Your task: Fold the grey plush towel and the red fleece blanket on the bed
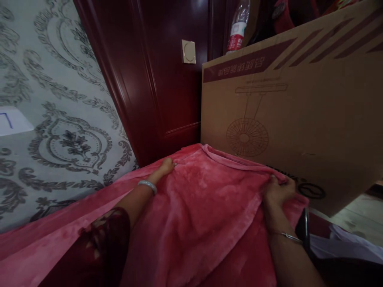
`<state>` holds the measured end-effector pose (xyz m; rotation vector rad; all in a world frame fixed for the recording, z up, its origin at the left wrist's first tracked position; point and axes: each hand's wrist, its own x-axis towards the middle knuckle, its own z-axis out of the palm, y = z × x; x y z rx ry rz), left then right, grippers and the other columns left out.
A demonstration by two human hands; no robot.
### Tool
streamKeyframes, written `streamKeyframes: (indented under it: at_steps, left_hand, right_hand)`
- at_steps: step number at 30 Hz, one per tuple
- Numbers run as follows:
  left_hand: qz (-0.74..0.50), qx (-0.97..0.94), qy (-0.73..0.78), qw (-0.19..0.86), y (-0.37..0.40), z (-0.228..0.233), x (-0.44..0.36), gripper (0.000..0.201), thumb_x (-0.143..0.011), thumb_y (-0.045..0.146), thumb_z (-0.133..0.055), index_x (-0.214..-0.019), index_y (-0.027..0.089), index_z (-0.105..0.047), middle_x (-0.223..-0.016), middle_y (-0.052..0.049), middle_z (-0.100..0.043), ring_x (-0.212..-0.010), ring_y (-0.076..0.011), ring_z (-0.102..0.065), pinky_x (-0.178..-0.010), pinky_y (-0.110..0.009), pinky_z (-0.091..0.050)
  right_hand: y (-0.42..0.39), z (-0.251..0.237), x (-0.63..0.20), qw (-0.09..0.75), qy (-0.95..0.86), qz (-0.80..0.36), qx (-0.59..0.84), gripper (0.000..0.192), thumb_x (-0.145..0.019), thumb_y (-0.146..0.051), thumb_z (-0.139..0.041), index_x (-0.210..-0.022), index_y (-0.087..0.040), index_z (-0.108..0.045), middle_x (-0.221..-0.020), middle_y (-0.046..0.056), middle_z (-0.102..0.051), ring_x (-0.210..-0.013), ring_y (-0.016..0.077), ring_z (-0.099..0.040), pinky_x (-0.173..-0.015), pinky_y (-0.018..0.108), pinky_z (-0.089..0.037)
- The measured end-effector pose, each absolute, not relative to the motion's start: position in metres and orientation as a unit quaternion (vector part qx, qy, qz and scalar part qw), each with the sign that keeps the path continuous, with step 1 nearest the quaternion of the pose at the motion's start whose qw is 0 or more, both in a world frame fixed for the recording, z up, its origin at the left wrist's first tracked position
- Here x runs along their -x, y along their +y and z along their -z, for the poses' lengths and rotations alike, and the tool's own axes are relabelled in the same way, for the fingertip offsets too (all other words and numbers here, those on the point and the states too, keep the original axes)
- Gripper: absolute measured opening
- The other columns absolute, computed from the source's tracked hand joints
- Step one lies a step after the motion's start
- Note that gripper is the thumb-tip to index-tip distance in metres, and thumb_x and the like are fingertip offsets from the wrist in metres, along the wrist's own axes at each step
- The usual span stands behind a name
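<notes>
A plush pink-red blanket (203, 199) spreads over the surface before me, with soft folds across its middle and a layered edge at the far right. My left hand (167, 165), a pale bangle on its wrist, is closed on the blanket near its far left part. At the right edge, my right hand (279, 189) has its fingers wrapped round a bunched border of the same blanket. A thin silver bracelet circles that wrist. The fabric lies stretched between both hands. What lies beneath it is hidden.
A large cardboard box (293, 111) with a fan drawing stands close behind the blanket on the right. A plastic bottle (238, 28) rests by its top edge. Ahead is a dark red panel (176, 91) with a switch plate (188, 52); patterned wallpaper (72, 91) covers the left.
</notes>
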<state>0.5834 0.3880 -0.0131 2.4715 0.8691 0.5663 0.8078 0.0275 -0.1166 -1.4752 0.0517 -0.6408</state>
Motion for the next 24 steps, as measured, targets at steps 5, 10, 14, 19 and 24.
streamKeyframes:
  at_steps: [5, 10, 14, 19, 24]
  left_hand:
    - [-0.16, -0.908, 0.354, 0.159, 0.382, 0.015, -0.578, 0.013, -0.084, 0.026, -0.057, -0.078, 0.016, -0.062, -0.083, -0.01, -0.07, -0.092, -0.0264, -0.065, -0.083, -0.034, -0.048]
    - [-0.099, -0.936, 0.316, 0.119, 0.36, -0.002, -0.567, 0.024, -0.087, 0.027, -0.054, -0.102, 0.012, -0.062, -0.114, -0.017, -0.067, -0.108, -0.0287, -0.061, -0.093, -0.037, -0.046]
    - [-0.107, -0.966, 0.218, 0.091, 0.295, -0.018, -0.542, 0.024, -0.09, 0.027, -0.048, -0.107, 0.015, -0.061, -0.125, -0.014, -0.06, -0.12, -0.0266, -0.052, -0.105, -0.037, -0.037]
    - [0.026, -0.997, -0.008, 0.077, 0.176, -0.005, -0.477, 0.036, -0.085, 0.048, -0.059, -0.104, 0.018, -0.061, -0.103, -0.009, -0.066, -0.088, -0.0234, -0.063, -0.083, -0.036, -0.049]
    - [0.063, -0.996, 0.021, 0.061, 0.139, 0.006, -0.461, 0.026, -0.089, 0.025, -0.051, -0.109, 0.014, -0.061, -0.107, -0.012, -0.066, -0.092, -0.0239, -0.065, -0.082, -0.034, -0.049]
  right_hand:
    - [0.034, 0.107, -0.804, 0.684, 0.117, 0.314, 0.648, 0.02, -0.067, -0.021, -0.06, -0.083, -0.024, -0.048, -0.074, -0.004, -0.045, -0.073, 0.019, -0.05, -0.079, 0.036, -0.049]
    - [0.034, 0.092, -0.796, 0.666, 0.12, 0.295, 0.674, 0.019, -0.07, -0.01, -0.053, -0.083, -0.023, -0.045, -0.076, -0.003, -0.046, -0.076, 0.0172, -0.051, -0.082, 0.031, -0.047]
    - [0.033, 0.091, -0.797, 0.637, 0.122, 0.296, 0.701, 0.015, -0.075, -0.011, -0.051, -0.082, -0.023, -0.045, -0.078, -0.002, -0.048, -0.08, 0.0167, -0.052, -0.083, 0.029, -0.047]
    - [0.031, 0.091, -0.794, 0.627, 0.111, 0.28, 0.719, 0.012, -0.079, -0.011, -0.049, -0.084, -0.021, -0.046, -0.084, 0.0, -0.051, -0.086, 0.0169, -0.053, -0.085, 0.028, -0.046]
    - [0.029, 0.088, -0.789, 0.629, 0.107, 0.259, 0.725, 0.012, -0.079, -0.013, -0.052, -0.084, -0.021, -0.046, -0.083, 0.0, -0.052, -0.086, 0.0176, -0.054, -0.084, 0.03, -0.046]
